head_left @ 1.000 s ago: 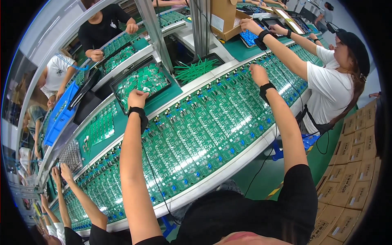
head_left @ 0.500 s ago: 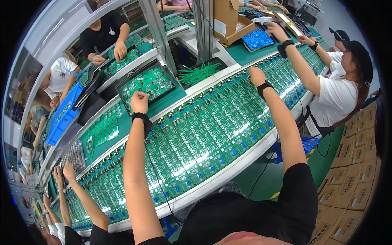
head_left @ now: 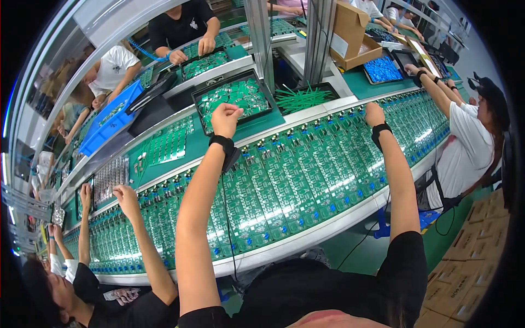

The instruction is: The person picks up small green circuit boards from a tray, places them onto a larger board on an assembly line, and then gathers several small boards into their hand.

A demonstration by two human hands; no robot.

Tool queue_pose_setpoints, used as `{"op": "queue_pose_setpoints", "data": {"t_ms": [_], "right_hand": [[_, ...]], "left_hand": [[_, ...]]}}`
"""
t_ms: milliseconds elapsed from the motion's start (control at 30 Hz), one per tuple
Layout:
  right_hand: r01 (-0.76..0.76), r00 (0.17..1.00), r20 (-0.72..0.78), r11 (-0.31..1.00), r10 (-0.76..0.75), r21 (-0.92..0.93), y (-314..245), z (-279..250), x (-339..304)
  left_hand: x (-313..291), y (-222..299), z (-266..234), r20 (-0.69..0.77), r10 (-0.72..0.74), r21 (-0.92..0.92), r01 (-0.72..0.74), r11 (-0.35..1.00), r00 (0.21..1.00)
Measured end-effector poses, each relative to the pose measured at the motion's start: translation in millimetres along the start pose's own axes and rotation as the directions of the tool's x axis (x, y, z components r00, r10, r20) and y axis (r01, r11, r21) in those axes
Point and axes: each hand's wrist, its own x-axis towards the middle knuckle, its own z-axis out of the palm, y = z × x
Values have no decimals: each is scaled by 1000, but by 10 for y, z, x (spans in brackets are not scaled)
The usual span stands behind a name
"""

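Observation:
My left hand [head_left: 227, 117] is raised with its fingers curled, at the near rim of a black tray [head_left: 203, 97] full of small green parts. Whether the hand holds a part is hidden. My right hand [head_left: 374, 113] rests with bent fingers on the far edge of the long row of green circuit boards [head_left: 295, 186], which lies on a conveyor. Nothing shows between its fingers. Each wrist wears a black strap, and a thin cord hangs from the left one.
A second black tray of green wire pieces [head_left: 303, 97] lies right of the first. A metal post [head_left: 260, 33], an open cardboard box [head_left: 355, 33] and a blue tray [head_left: 383, 70] stand behind. Other people work at the left [head_left: 131, 202], right [head_left: 465, 131] and across the line. Cartons [head_left: 476, 246] are stacked at the right.
My view has swung a little, so the tray sits further right in the picture. Both my hands stay at the same spots. The person on the right has drawn an arm back from the blue tray.

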Motion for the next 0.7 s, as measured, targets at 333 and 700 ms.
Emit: {"op": "queue_pose_setpoints", "data": {"t_ms": [333,700], "right_hand": [[138,948,-304,981,-92,135,-744,-608,-206],[-113,965,115,24,-237,993,-1915,-871,-773]], "left_hand": [[-421,468,297,266,-179,-307,259,916,947],[-726,765,890,519,-137,-345,353,870,844]]}}
